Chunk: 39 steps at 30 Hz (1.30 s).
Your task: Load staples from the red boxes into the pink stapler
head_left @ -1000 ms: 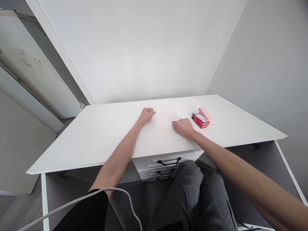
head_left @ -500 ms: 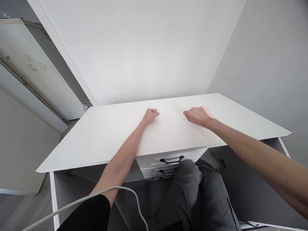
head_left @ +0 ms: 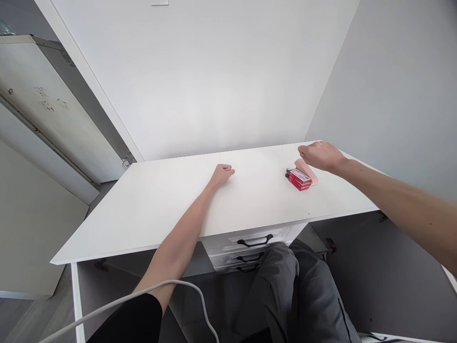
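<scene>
My left hand (head_left: 223,174) is closed in a fist and rests on the white cabinet top (head_left: 171,195), with nothing visible in it. My right hand (head_left: 321,156), also a fist, is raised near the back right of the top, and no object shows in its fingers. Just below and to the left of it lie small red-and-white boxes (head_left: 299,181), apparently stacked. A pale pink, flat-looking piece (head_left: 310,172) lies behind and beside them, partly covered. Small dark objects (head_left: 287,173) whose kind I cannot make out sit at the boxes' left side.
Drawers with black handles (head_left: 255,241) are under the front edge, close to my knees (head_left: 282,271). Open cabinet compartments flank them. A white cable (head_left: 171,282) crosses my left arm. A white wall (head_left: 221,85) stands behind, a grey wall (head_left: 400,95) at right.
My right fist has moved up, back and to the right. The red boxes and dark objects it hid now show, with more of the pink piece. My left fist has stayed in place.
</scene>
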Available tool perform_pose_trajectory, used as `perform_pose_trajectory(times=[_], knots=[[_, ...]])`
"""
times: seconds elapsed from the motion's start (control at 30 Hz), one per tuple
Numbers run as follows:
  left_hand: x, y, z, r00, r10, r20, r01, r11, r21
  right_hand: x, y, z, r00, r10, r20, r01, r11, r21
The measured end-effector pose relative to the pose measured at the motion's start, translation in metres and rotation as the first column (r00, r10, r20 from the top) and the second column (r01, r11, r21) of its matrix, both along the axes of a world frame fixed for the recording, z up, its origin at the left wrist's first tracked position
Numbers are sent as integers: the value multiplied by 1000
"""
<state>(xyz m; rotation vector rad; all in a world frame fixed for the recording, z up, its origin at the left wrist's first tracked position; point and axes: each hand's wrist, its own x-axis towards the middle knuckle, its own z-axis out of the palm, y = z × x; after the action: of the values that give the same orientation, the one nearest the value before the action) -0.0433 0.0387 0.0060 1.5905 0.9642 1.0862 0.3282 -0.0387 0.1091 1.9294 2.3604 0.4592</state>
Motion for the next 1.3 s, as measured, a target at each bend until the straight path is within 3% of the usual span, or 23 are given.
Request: perform_pose_trajectory(times=[0.27, 0.53, 0.83, 1.2, 1.3], knots=[[-1, 2, 0, 1000, -8, 14, 8, 999, -34, 25, -13, 4, 993, -55, -103, 56, 998, 10], [-2, 10, -4, 997, 8, 77, -1, 995, -96, 44, -19, -5, 975, -92, -202, 91, 996, -16], [-4, 8, 0, 981, 59, 183, -31, 988, -154, 48, -12, -14, 957, -135, -256, 101, 985, -143], [-4, 5, 1, 961, 107, 256, -58, 980, -191, 46, 10, -26, 910, -248, -333, 124, 928, -352], [-5, 5, 2, 956, 116, 270, -62, 978, -202, 43, 10, -40, 926, -191, -325, 112, 962, -248]])
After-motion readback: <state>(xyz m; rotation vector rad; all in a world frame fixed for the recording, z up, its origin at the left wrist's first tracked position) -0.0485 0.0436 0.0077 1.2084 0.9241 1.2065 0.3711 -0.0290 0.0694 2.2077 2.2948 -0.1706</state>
